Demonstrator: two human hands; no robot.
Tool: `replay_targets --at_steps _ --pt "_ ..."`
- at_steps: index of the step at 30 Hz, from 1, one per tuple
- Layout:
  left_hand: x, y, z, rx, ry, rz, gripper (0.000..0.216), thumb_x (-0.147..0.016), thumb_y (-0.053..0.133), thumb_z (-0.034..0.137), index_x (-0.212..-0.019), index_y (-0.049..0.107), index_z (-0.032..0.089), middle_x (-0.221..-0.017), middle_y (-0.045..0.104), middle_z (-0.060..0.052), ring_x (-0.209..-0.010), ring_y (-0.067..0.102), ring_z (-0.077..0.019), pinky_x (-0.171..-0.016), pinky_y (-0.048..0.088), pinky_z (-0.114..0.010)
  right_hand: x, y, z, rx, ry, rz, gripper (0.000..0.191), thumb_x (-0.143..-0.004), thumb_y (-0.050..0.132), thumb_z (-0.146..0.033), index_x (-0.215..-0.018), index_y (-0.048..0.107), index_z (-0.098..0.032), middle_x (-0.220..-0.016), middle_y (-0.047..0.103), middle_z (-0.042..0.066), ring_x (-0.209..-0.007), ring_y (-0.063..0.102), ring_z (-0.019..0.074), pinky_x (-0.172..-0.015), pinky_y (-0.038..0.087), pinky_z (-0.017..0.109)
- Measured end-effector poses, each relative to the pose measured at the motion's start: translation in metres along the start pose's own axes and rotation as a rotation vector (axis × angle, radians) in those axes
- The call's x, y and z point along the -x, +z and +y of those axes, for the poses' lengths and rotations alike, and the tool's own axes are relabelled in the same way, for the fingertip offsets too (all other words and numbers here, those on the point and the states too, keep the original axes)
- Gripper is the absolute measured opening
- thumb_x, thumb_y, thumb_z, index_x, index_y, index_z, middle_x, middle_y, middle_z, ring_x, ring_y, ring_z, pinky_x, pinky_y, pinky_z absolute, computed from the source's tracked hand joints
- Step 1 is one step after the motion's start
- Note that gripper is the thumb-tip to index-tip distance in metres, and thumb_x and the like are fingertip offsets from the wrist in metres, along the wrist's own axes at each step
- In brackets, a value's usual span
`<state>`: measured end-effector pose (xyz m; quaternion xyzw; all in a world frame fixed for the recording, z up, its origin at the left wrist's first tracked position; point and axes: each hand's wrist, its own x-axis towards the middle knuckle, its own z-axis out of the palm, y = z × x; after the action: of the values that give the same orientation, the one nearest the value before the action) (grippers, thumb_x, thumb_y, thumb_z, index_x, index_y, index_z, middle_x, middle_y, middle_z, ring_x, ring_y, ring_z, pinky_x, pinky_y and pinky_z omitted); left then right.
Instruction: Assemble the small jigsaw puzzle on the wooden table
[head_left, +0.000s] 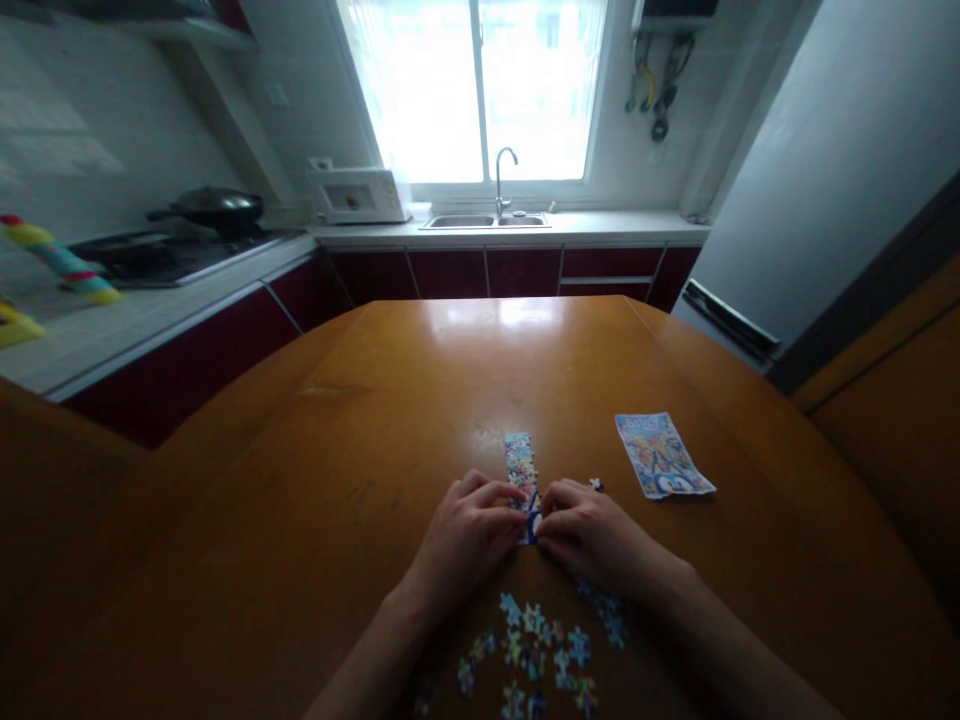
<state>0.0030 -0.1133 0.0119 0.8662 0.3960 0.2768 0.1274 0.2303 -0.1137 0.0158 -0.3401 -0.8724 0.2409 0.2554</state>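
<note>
your left hand (465, 535) and right hand (592, 535) pinch the strip (520, 462) at its near end, fingers narrow, likely steadying it; pieces (541, 648) lie within reach.

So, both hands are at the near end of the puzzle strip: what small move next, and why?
Probably press the piece flat into the puzzle strip: left hand and right hand both pinch it at the strip's near end, apparently not yet seated.

Head-worn camera faces forward and down, seemingly close above the puzzle strip (520, 465).
</note>
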Motion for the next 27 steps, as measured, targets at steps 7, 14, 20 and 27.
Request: replay_targets --at_steps 7,14,20,27 --pt "0.001 -0.004 0.007 0.034 0.049 -0.068 0.025 -0.091 0.063 0.013 -0.094 0.078 0.032 -0.114 0.073 0.000 -0.097 0.057 -0.0241 -0.084 0.052 -0.042 0.000 -0.004 -0.002 -0.069 0.043 0.037 0.016 -0.091 0.059 -0.011 -0.084 0.072 -0.020 -0.095 0.063 0.005 -0.088 0.059 0.0165 -0.078 0.049 0.031" --pt "0.001 -0.001 0.006 0.035 0.044 -0.053 0.026 -0.094 0.059 0.012 -0.089 0.077 0.030 -0.113 0.073 0.000 -0.097 0.057 -0.0235 -0.084 0.052 -0.041 0.003 -0.004 0.008 -0.075 0.039 0.111 0.027 -0.081 0.057 -0.002 -0.083 0.075 -0.022 -0.089 0.064 0.003 -0.083 0.059 0.0162 -0.074 0.047 0.030" --pt "0.001 0.000 0.006 0.049 0.043 -0.053 0.024 -0.093 0.061 0.012 -0.090 0.077 0.030 -0.112 0.073 0.000 -0.097 0.057 -0.0235 -0.084 0.051 -0.040 0.002 -0.001 0.007 -0.036 0.062 0.024 0.028 -0.082 0.059 -0.001 -0.078 0.075 -0.023 -0.087 0.065 0.001 -0.081 0.059 0.0146 -0.073 0.045 0.028" --pt "0.000 0.000 0.005 0.039 0.060 -0.075 0.027 -0.092 0.062 0.012 -0.095 0.078 0.033 -0.113 0.073 0.000 -0.099 0.058 -0.0236 -0.086 0.052 -0.041 -0.001 -0.001 0.007 -0.043 0.071 0.028 0.028 -0.077 0.061 0.002 -0.072 0.075 -0.022 -0.082 0.064 0.001 -0.078 0.059 0.0147 -0.070 0.044 0.027"
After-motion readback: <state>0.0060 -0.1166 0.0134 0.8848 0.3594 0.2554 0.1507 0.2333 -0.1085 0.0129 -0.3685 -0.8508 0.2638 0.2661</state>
